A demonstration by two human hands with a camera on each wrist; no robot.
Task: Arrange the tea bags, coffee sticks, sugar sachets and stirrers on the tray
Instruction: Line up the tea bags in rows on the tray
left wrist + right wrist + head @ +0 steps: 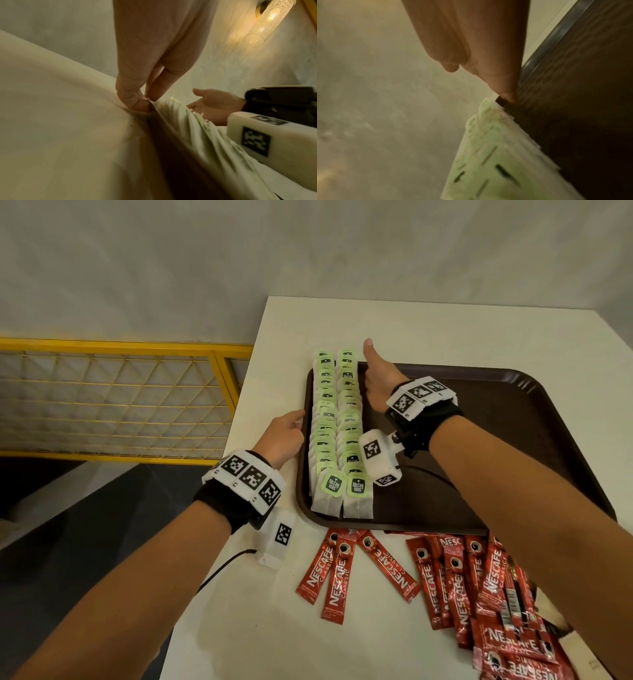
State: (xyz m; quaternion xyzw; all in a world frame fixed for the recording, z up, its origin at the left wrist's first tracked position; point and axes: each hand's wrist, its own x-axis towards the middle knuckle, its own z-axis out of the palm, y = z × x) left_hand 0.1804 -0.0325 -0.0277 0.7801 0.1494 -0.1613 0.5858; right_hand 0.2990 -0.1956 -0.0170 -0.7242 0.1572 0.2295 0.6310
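Paper and thin foil, all of it: nothing here weighs much or resists a push. Two rows of tea bags (pixel 337 426) run 12 to 6 along the 9 o'clock side of the brown tray (pixel 534 440), overlapped like shingles, green tags up.

Your left hand (pixel 282 436) rests at the tray's 9 o'clock rim, fingertips (pixel 137 104) curled against the edge, holding nothing that you can see. Your right hand (pixel 375 381) stands flat against the rows' 3 o'clock side, fingers straight, thumb up, gripping nothing.

The bags are soft and slide easily, so likely square them by pressing both flanks, not pinching.

The coffee sticks (pixel 459 587) lie loose on the table (pixel 445 330) at 6 o'clock, off the tray. They are glossy and probably slippery; take them by the long edges.
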